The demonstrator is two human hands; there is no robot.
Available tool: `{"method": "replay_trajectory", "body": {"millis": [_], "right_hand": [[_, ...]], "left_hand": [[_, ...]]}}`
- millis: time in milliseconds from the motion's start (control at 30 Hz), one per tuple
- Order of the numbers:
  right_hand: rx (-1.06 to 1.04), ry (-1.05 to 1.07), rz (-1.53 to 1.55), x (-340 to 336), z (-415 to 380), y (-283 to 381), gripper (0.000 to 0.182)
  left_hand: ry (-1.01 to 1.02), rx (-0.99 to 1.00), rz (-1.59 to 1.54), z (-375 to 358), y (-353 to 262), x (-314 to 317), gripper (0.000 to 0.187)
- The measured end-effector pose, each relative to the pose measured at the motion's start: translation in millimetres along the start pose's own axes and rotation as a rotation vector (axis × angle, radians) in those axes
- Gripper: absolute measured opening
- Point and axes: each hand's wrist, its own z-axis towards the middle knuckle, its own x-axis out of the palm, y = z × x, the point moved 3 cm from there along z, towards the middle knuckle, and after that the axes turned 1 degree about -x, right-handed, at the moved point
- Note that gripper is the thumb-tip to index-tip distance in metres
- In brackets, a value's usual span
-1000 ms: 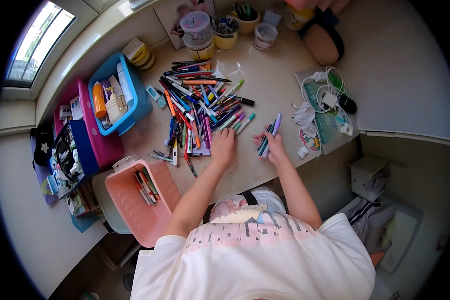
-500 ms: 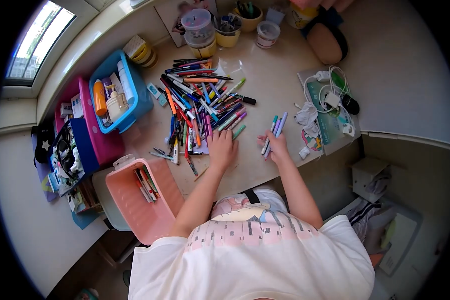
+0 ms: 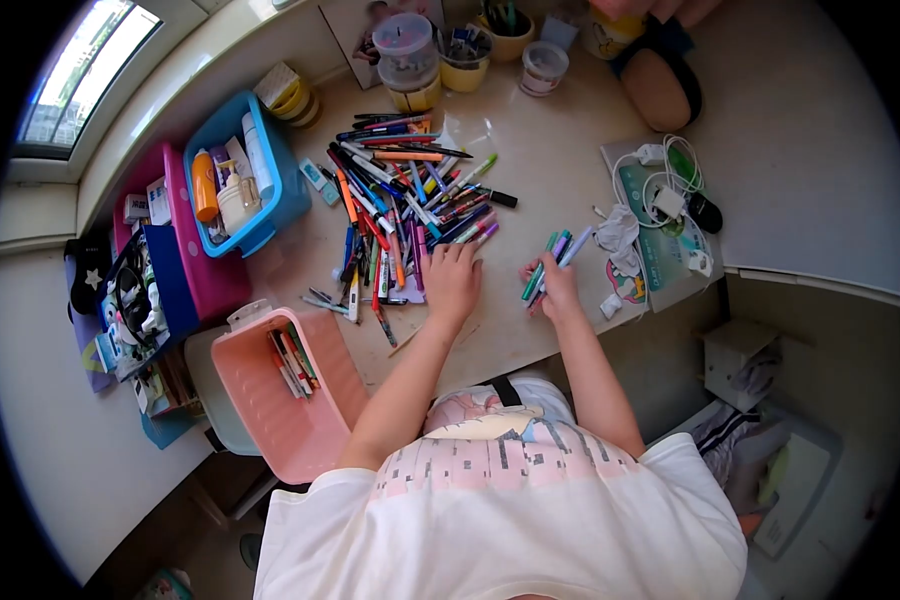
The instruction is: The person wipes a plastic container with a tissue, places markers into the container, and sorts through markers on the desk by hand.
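A large heap of mixed pens and markers (image 3: pixel 400 190) lies on the desk. At its lower edge rests my left hand (image 3: pixel 452 280), palm down with fingers apart, fingertips touching the nearest pens; nothing shows in its grasp. To the right, my right hand (image 3: pixel 552 286) is closed around several markers (image 3: pixel 560 250), green, purple and pale blue, pointing up and away from me. The open pink bin (image 3: pixel 326 420) stands at the lower left with several pens (image 3: pixel 293 362) inside.
A blue basket (image 3: pixel 282 215) of bottles and a magenta bin (image 3: pixel 192 250) stand left. White cables (image 3: pixel 660 180) and a crumpled tissue (image 3: pixel 618 228) lie right. Cups (image 3: pixel 464 72) line the back. Part of another person's hand (image 3: pixel 670 8) shows at the top edge.
The green marker that lay by my left fingertips is now among the markers in my right hand. My left hand has shifted slightly up and right, towards the heap.
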Motion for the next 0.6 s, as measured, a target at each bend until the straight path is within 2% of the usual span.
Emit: {"method": "replay_trajectory", "body": {"millis": [33, 100, 167, 267, 333, 367, 467, 533, 567, 600], "right_hand": [[0.04, 0.029, 0.093, -2, 3, -1, 0.016], [-0.012, 0.043, 0.103, -3, 0, -2, 0.016], [0.11, 0.165, 0.015, -2, -7, -2, 0.016], [0.018, 0.206, -0.045, 9, -11, -10, 0.02], [-0.024, 0.207, 0.018, 24, -15, -15, 0.023], [-0.066, 0.206, 0.081, 29, -18, -15, 0.027], [-0.004, 0.14, 0.111, 10, 6, -21, 0.019], [0.084, 0.0, 0.191, 5, 14, -16, 0.019], [0.081, 0.001, 0.192, 7, 6, -9, 0.019], [0.026, 0.079, 0.254, 16, -11, 6, 0.021]], "left_hand": [[-0.002, 0.0, 0.0, -3, 9, 0, 0.022], [0.116, 0.006, 0.149, -10, 23, 10, 0.022], [0.121, 0.032, 0.181, -15, 27, 20, 0.021], [0.126, 0.015, 0.153, -15, 19, 22, 0.019], [0.087, 0.036, -0.198, -12, -8, 11, 0.021], [0.076, 0.113, -0.203, -13, -22, 8, 0.024], [0.131, 0.177, -0.232, -7, -28, -1, 0.024], [-0.042, -0.066, -0.053, 1, -7, -12, 0.022], [-0.043, -0.063, -0.054, 3, 5, -11, 0.022], [0.038, -0.067, 0.079, 1, 23, -1, 0.024]]}}
